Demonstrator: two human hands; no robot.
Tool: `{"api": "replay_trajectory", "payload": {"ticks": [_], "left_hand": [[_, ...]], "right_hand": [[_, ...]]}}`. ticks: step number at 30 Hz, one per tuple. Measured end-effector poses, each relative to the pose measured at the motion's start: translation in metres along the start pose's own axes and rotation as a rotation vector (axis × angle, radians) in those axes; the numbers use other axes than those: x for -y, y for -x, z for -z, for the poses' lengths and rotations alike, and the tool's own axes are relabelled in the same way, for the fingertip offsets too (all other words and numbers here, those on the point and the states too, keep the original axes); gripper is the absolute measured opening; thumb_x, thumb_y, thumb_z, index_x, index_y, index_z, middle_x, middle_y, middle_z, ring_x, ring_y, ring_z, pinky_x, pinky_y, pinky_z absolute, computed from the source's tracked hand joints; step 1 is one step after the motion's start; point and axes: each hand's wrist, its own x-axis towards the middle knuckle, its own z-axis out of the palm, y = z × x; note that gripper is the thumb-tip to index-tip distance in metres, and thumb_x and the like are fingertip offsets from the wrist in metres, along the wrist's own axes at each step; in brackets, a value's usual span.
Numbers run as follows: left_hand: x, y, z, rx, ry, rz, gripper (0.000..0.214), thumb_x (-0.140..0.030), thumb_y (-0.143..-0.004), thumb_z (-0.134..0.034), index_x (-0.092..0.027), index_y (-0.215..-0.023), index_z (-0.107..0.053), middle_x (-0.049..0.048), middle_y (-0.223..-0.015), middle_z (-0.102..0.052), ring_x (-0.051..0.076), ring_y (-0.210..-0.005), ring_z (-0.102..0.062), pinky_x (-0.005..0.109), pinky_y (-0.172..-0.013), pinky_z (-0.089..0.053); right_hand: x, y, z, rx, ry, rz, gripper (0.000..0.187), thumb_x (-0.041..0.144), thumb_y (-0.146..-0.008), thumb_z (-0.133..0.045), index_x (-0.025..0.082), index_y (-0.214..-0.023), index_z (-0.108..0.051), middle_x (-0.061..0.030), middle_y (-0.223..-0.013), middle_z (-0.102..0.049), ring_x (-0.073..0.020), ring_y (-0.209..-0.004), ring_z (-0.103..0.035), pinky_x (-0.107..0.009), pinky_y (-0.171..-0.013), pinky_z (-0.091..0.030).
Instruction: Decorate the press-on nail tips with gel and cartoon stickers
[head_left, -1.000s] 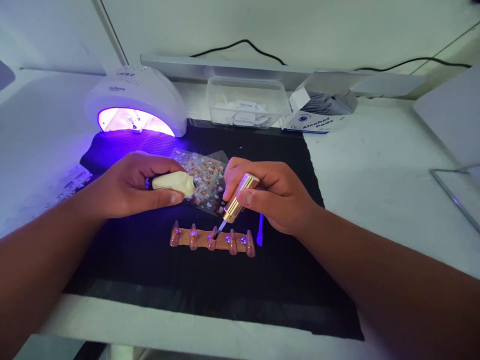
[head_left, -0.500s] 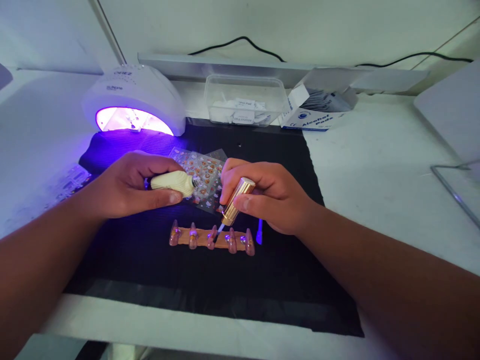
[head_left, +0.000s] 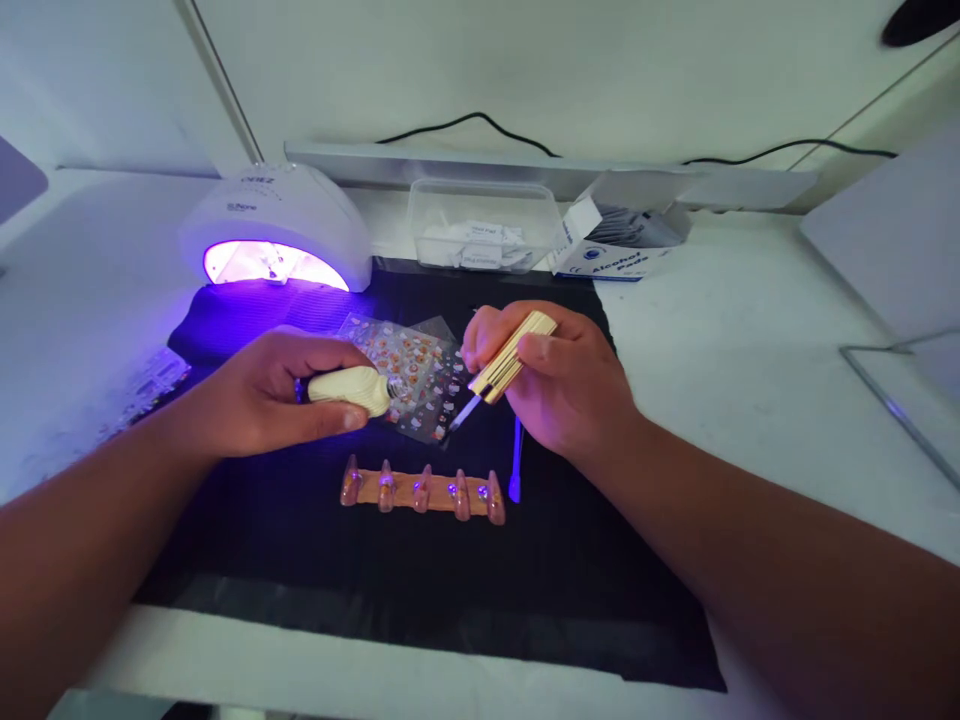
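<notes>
My left hand (head_left: 262, 395) is wrapped round a cream polish bottle (head_left: 352, 387), its neck pointing right. My right hand (head_left: 562, 385) pinches a gold brush cap (head_left: 514, 357) whose brush tip hangs above the sticker sheet (head_left: 412, 370), close to the bottle's mouth. A strip with several artificial nails (head_left: 420, 490) lies on the black mat (head_left: 420, 580) just in front of both hands. A small blue stick (head_left: 515, 470) lies to the right of the strip.
A white nail lamp (head_left: 274, 225) glows violet at the back left. Behind the mat stand a clear plastic tub (head_left: 484, 225) and an open box of alcohol pads (head_left: 622, 245). Black cables run along the wall. A grey frame (head_left: 900, 400) lies at the right.
My right hand has lifted the brush off the nails on the strip and swung it up towards the bottle. My left hand has stayed put.
</notes>
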Motion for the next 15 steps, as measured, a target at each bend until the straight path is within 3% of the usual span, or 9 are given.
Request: {"api": "replay_trajectory", "payload": {"ticks": [5,15], "left_hand": [[-0.0022,-0.0005,-0.0032,0.006,0.008,-0.016,0.012,-0.024,-0.086,-0.068,-0.012,-0.087,-0.071,-0.0007,-0.067,-0.064,0.010,-0.056,-0.053,0.016,-0.050,-0.042],[0.0020,-0.0013,-0.0046,-0.013,-0.025,-0.014,0.013,-0.027,-0.084,-0.070,-0.014,-0.085,-0.071,-0.0003,-0.065,-0.065,0.010,-0.054,-0.055,0.016,-0.049,-0.043]], "right_hand": [[0.0017,-0.0016,-0.0024,-0.135,0.000,0.023,0.025,0.044,-0.075,-0.079,0.020,-0.073,-0.074,0.0002,-0.068,-0.066,-0.0120,-0.063,-0.059,-0.026,-0.059,-0.050],[-0.0004,0.0002,-0.0023,-0.109,-0.045,0.073,0.021,0.041,-0.078,-0.080,0.020,-0.079,-0.077,0.0003,-0.071,-0.072,-0.0103,-0.064,-0.065,-0.022,-0.060,-0.053]]}}
